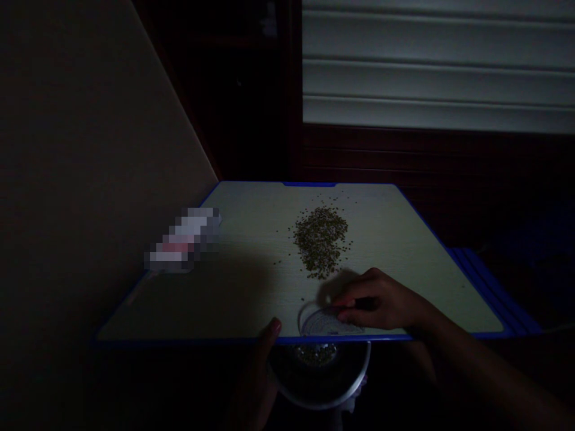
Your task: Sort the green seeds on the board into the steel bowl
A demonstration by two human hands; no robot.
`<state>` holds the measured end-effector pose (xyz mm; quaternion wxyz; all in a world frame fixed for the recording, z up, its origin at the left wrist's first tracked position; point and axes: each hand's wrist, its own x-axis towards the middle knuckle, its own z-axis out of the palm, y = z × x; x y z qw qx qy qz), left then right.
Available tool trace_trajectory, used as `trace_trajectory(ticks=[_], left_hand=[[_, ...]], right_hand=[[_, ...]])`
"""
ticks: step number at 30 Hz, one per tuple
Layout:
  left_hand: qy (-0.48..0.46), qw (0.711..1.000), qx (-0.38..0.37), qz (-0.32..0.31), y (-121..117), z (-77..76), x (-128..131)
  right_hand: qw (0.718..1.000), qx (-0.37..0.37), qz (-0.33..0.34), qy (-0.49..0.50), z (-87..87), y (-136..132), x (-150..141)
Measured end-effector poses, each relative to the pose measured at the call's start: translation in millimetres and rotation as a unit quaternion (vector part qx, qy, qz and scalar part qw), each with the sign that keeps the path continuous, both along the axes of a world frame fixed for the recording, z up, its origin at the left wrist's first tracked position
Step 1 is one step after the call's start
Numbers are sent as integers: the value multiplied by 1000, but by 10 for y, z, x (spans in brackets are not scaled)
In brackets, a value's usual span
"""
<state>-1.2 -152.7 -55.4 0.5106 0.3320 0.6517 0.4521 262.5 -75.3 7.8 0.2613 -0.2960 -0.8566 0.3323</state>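
- Right hand pinches a clear protractor, long side along the table's near edge.
- Left hand: thumb at that edge, fingers hidden; cannot tell its grip.
- Loose grains lie beyond the protractor, stretching lengthwise away, nearer the right hand.
- Bowl below the edge, grains inside.

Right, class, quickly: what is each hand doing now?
Left hand: thumb at the edge of the pale, blue-rimmed tabletop; fingers hidden, grip cannot be told.
Right hand: closed, pinching a clear, semicircular plastic protractor.
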Motion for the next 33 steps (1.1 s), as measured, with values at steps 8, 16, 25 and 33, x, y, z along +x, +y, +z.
trace_trajectory(ticks=[8, 16, 25, 33], left_hand=[[-11, 1000, -8, -4, 38, 114, 64], [-25, 999, -24, 9, 29, 193, 92], [6, 998, -47, 32, 67, 97, 89], [27, 999, -37, 15, 51, 87, 59]], right_hand=[[997, 27, -64, 23, -8, 9, -24], [990, 66, -126, -14, -41, 58, -45], [998, 51, -40, 4, -25, 56, -64], [999, 27, -40, 1, -20, -9, -43]])
